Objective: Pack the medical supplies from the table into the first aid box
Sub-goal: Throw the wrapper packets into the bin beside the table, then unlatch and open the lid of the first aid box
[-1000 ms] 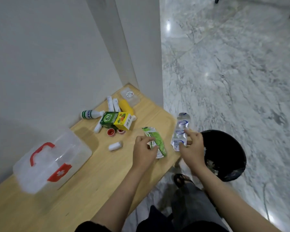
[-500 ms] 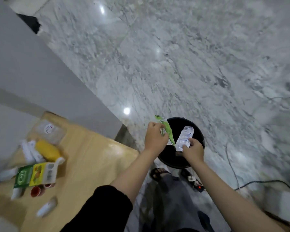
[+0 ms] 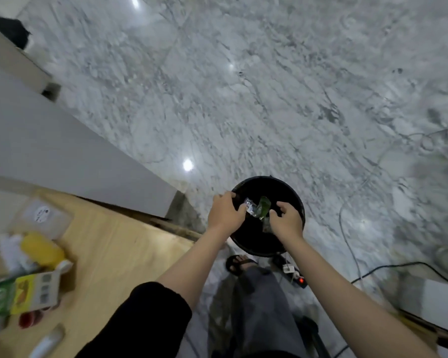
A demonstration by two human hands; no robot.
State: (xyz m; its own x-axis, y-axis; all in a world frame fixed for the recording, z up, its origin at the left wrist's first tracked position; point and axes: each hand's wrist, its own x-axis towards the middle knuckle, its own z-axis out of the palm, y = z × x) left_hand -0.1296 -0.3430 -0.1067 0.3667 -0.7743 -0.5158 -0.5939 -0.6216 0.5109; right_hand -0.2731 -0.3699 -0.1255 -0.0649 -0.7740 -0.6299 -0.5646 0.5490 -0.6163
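Both of my hands hover over a black bin (image 3: 299, 202) on the floor, off the table's right end. My left hand (image 3: 224, 211) has thumb and fingers spread, and my right hand (image 3: 287, 220) is loosely open. A green wrapper (image 3: 263, 208) with a silvery end lies loose between them inside the bin's mouth. A pale blister strip (image 3: 267, 226) shows dimly under my right fingers. On the wooden table (image 3: 119, 254) at the left remain a yellow tube (image 3: 40, 249), a green and yellow carton (image 3: 21, 293), a clear packet (image 3: 43, 215) and a white tube (image 3: 47, 341). The first aid box is out of view.
Red caps (image 3: 29, 319) sit beside the carton. A grey wall (image 3: 62, 156) borders the table. On the marble floor lie a power strip (image 3: 296, 277) and cables (image 3: 347, 244). My sandalled foot (image 3: 237, 263) is beside the bin.
My hands carried the green wrapper and the blister strip from the table's edge to over the bin. Both hands have let go, and the view has swung right.
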